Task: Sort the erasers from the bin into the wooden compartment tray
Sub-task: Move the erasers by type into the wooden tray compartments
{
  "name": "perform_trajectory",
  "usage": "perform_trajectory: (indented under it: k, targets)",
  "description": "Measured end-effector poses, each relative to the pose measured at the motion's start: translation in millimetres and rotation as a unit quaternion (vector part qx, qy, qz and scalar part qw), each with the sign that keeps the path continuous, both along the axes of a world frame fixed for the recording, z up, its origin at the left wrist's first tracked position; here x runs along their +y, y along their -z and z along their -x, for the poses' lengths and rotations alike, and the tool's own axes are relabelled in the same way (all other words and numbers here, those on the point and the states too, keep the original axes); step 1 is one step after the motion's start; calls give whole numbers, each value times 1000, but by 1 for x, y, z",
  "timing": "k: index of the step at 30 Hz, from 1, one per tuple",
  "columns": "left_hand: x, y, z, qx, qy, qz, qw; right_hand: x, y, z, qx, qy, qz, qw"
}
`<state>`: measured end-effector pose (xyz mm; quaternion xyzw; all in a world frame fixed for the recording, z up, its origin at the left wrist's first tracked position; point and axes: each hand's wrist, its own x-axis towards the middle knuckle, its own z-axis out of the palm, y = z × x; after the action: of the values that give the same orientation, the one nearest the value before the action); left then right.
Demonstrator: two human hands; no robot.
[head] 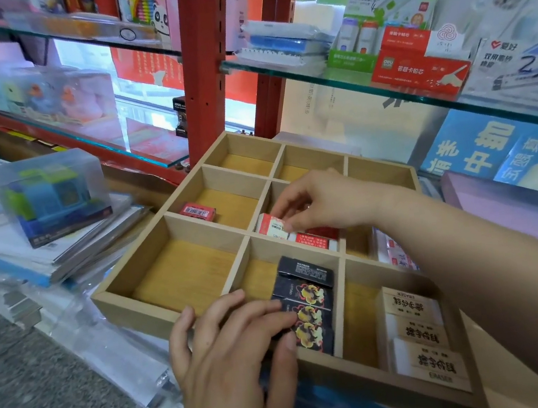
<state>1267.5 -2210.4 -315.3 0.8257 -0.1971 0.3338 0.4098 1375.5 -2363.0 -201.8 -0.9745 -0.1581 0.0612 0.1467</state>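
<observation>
Wooden tray [131,313] on stationery stacks [60,254]; glass shelves [329,74] behind.

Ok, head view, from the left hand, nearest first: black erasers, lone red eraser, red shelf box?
1. Black erasers, at the left hand fingertips, near-middle compartment.
2. Lone red eraser, middle-left compartment.
3. Red box, glass shelf, far right.
</observation>
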Motion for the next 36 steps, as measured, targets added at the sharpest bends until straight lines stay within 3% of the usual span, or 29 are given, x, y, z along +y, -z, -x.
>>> perform_trajectory:
  k: [4,10,13,16,19,22,24,29,33,34,36]
  targets:
    - [0,0,0,-3,-4,-1,1000,5,3,1,-38,-24,93,995]
    - [-1,1,1,-12,-9,4,1000,8,8,-2,-9,-27,40,999]
    - [-2,1,0,-26,-12,7,1000,7,7,-1,13,-7,-82,997]
    - [-3,1,1,-26,-13,9,1000,-1,1,-1,3,51,-279,959]
    - [-3,1,1,-26,-11,12,1000,-16,-7,-2,45,86,-349,932]
    - [-2,1,1,-26,-11,7,1000,-25,-10,7,96,46,-254,961]
    - [-3,1,1,-24,-10,8,1000,-24,-8,12,78,23,-173,982]
    - [-2,1,2,-14,-9,3,1000,-20,-6,16,48,23,-128,990]
    - [-2,-1,2,-14,-7,2,1000,-26,-4,20,-24,22,30,999]
    - [-2,-2,2,-14,-7,3,1000,-27,-5,20,-42,14,38,998]
    - [-1,-1,2,-15,-8,0,1000,-28,-7,18,-59,9,-36,998]
